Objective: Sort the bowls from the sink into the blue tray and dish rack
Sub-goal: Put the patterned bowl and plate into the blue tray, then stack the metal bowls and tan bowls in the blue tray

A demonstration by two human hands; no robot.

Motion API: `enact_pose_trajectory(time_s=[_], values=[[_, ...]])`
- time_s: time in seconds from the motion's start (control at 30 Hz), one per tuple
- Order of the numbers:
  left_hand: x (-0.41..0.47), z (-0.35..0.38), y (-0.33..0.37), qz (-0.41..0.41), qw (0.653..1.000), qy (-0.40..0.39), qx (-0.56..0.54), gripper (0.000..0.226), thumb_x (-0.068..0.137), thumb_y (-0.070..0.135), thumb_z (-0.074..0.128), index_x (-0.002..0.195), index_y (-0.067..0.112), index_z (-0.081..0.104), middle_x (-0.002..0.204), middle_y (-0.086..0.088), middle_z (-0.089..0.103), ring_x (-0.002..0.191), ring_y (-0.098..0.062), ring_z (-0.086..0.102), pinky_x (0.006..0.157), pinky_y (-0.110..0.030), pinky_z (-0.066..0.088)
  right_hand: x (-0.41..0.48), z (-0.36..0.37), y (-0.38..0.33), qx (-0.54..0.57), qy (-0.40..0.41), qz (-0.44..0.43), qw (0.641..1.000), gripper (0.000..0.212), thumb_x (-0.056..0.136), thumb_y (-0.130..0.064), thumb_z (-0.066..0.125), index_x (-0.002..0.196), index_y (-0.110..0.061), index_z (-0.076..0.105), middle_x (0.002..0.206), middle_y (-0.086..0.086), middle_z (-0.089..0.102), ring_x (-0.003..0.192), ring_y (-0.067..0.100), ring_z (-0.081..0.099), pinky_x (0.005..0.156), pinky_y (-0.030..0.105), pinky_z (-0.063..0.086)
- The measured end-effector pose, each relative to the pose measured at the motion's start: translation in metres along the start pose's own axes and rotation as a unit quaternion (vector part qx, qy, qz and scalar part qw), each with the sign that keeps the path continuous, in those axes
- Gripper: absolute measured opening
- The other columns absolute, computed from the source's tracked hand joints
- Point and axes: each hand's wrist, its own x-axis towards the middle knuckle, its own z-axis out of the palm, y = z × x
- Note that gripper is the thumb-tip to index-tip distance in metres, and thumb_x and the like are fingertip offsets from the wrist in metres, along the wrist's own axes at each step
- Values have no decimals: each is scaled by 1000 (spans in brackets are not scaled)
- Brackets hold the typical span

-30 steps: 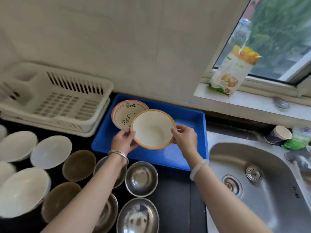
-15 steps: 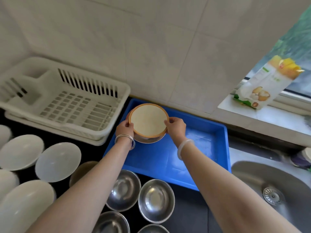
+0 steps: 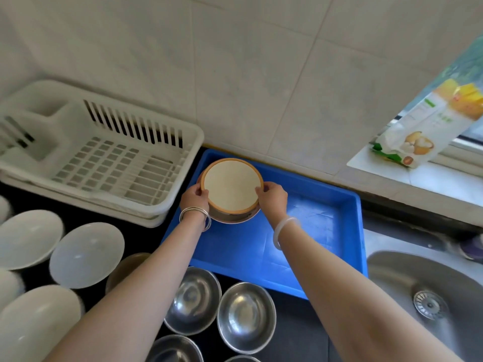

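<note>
A cream bowl with an orange rim (image 3: 232, 184) sits nested in a second, pink-rimmed bowl (image 3: 235, 218) at the far left corner of the blue tray (image 3: 321, 226). My left hand (image 3: 194, 198) grips its left rim and my right hand (image 3: 273, 197) grips its right rim. The lower bowl is mostly hidden; only its near edge shows. The white dish rack (image 3: 104, 158) stands left of the tray with nothing in it. The steel sink (image 3: 428, 291) lies at the right, no bowls visible in it.
Steel bowls (image 3: 245, 316) stand in front of the tray on the dark counter. White bowls (image 3: 86, 254) and brown bowls (image 3: 125, 267) fill the left. A food packet (image 3: 423, 129) leans on the window sill at the right.
Both hands carried the orange-rimmed bowl away from me and lowered it onto the patterned bowl in the tray's far left corner. The view tilted left and down.
</note>
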Motion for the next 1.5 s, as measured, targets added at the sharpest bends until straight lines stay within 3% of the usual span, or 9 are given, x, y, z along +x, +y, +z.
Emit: enact_pose_trajectory(time_s=[0.13,0.3,0.43,0.57,0.67,0.77,1.0,1.23,1.5], values=[[-7,-1,2,-1,1000,-3,-29,36,91,6,47,127,10,55,127,-10,61,114,-27,56,95,-33,44,-6,-3,0,-8,14,-3,1000,23,92,-16,47,102,-3,64,92,9,64,75,20,52,56,26,38],[-38,-15,-2,-19,995,-32,-97,39,89,10,54,128,11,54,125,-8,61,109,-22,60,99,-37,47,-26,-23,8,17,-9,0,1000,37,93,-27,46,125,-11,55,117,8,65,92,26,65,71,33,53],[-85,-34,-14,-27,994,-49,-92,39,89,13,56,128,10,53,115,-6,60,97,-17,59,88,-28,47,-57,-45,24,39,-19,-25,999,24,92,-24,46,106,-16,64,103,7,69,87,28,66,77,45,57],[-143,-51,-35,-68,992,-70,-83,28,90,11,55,118,6,56,105,-10,58,91,-24,58,79,-32,48,-100,-62,50,91,-60,-7,994,14,92,-25,50,90,-19,63,81,0,69,64,15,64,57,29,51],[-183,-60,-64,-87,992,-89,-35,20,89,9,57,108,6,60,90,-7,60,76,-18,59,71,-26,51,-133,-69,79,79,-103,19,991,13,90,-25,53,87,-20,65,70,-5,68,54,12,60,50,22,46],[-211,-68,-97,-85,990,-102,38,19,87,5,58,105,1,62,82,-9,61,72,-19,56,67,-25,47,-164,-68,114,38,-121,35,991,16,88,-23,54,81,-17,66,66,-2,68,52,12,58,61,33,51],[-241,-71,-129,-49,968,-155,193,27,79,-3,63,105,1,64,106,-18,68,99,-22,63,89,-28,46,-202,-51,164,-68,-166,58,982,34,89,-31,56,119,-16,59,105,3,68,83,23,67,78,36,56],[-245,-65,-133,1,929,-182,323,27,77,-3,59,98,11,71,101,-7,73,99,-19,66,95,-33,48,-204,-38,161,62,-148,116,980,16,88,-4,53,83,-1,69,84,12,69,73,16,69,63,23,59],[-247,-65,-133,19,920,-155,359,17,81,10,60,87,21,72,91,3,74,90,-14,66,92,-33,49,-212,-72,152,15,-106,106,989,20,86,-5,51,82,2,70,73,5,71,57,8,69,54,17,54]])
